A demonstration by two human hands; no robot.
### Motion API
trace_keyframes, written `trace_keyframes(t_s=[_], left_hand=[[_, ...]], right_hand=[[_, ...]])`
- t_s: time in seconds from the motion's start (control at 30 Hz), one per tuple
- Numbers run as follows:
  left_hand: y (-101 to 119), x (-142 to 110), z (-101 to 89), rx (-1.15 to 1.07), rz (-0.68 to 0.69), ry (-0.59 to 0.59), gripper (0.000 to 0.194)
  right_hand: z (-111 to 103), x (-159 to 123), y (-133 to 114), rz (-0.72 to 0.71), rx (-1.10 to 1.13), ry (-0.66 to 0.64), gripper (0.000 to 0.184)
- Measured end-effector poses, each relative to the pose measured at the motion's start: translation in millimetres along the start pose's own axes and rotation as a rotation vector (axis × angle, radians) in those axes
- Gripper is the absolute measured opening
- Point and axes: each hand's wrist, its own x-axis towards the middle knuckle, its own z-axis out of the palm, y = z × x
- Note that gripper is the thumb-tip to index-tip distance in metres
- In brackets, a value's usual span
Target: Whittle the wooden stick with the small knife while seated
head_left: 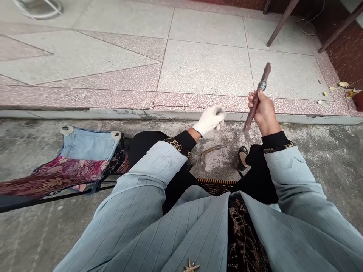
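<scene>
Over the dusty concrete floor (320, 147), the bare right hand (262, 111) has its fingers wrapped tight around a dark rough stick (264, 75) bound with wire, while the white-gloved left hand (210, 120) curls its fingers together, seeming empty, above a bent rusty metal strip (213, 150).

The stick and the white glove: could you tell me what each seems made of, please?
The stick looks like rough, unfinished brown wood; its grey binding could be cord or wire. The glove looks like soft, matte white cotton, from its creases.
</scene>
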Motion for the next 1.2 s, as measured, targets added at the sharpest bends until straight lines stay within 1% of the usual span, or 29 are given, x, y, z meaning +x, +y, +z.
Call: trace_keyframes(t_s=[0.07,0.1,0.13,0.2,0.27,0.33,0.4,0.47,0.5,0.57,0.67,0.8,0.9,1.03,1.13,1.2], left_hand=[[-2,2,5.2,-0.020,0.042,0.184,0.005],[-4,3,7.7,-0.027,0.051,0.256,0.005],[-5,4,9.9,-0.033,0.050,0.314,0.004],[-7,7,12.8,-0.045,0.036,0.379,0.003],[-8,9,13.2,-0.076,0.024,0.364,0.002],[-8,8,11.4,-0.124,0.025,0.275,0.003],[-6,6,8.2,-0.169,0.038,0.153,0.009],[-5,4,4.8,-0.188,0.045,0.060,0.016],[-4,3,3.4,-0.183,0.041,0.030,0.018],[-3,2,1.3,-0.133,0.028,0.010,0.019],[-4,3,-0.5,0.011,0.024,0.025,0.019],[-3,3,-2.2,0.157,0.042,0.067,0.025],[-1,2,-3.6,0.281,0.100,0.078,0.027],[-3,4,-5.2,0.549,0.186,0.122,0.022],[-8,8,-6.5,0.736,0.178,0.179,0.020],[-11,11,-6.6,0.769,0.147,0.265,0.020]], right_hand=[[4,-1,6,0.000,0.034,0.066,0.026],[5,-1,9,0.000,0.037,0.084,0.026],[6,-1,12,-0.005,0.031,0.094,0.027],[6,0,16,-0.028,0.007,0.087,0.028],[4,3,17,-0.057,-0.009,0.067,0.029],[0,6,15,-0.073,-0.012,0.057,0.030],[-3,7,12,-0.075,-0.014,0.052,0.030],[-3,6,10,-0.072,-0.016,0.049,0.030],[-2,5,9,-0.071,-0.013,0.049,0.030],[0,3,8,-0.074,0.003,0.050,0.029],[4,0,6,-0.082,0.008,0.034,0.028],[4,0,5,-0.083,-0.064,0.015,0.031],[3,2,6,-0.074,-0.043,0.014,0.029],[4,2,9,-0.071,-0.039,0.004,0.030],[6,1,12,-0.070,-0.054,0.003,0.032],[7,0,15,-0.049,-0.031,0.024,0.032]])
